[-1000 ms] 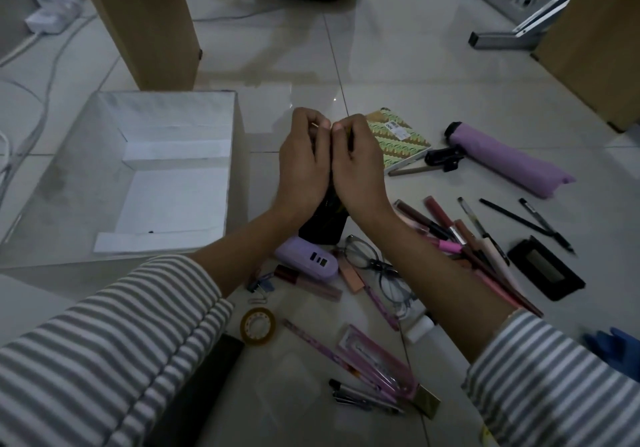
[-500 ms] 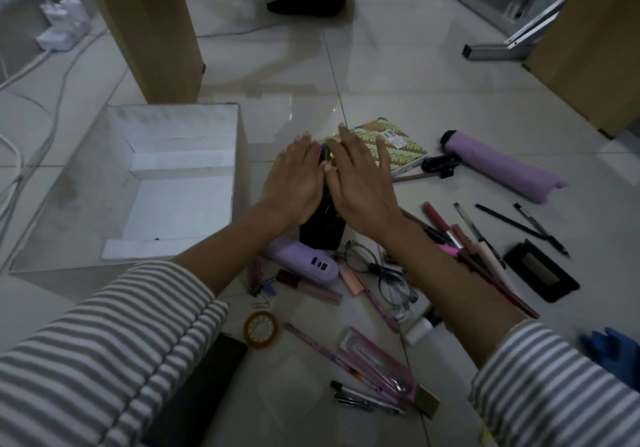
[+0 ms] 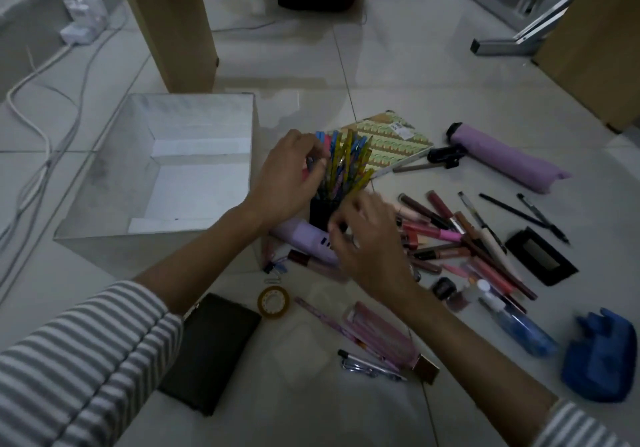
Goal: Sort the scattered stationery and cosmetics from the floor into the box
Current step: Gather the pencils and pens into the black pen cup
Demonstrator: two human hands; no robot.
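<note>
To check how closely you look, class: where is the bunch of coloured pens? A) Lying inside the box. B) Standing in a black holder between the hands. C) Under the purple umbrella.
B: the coloured pens fan out of the black holder, between the left hand and right hand, outside the box.

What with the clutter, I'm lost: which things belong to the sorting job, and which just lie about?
Job: box, coloured pens, lip glosses, notebook, tape roll.
Lying about: power strip, cables, table leg, metal stand.
</note>
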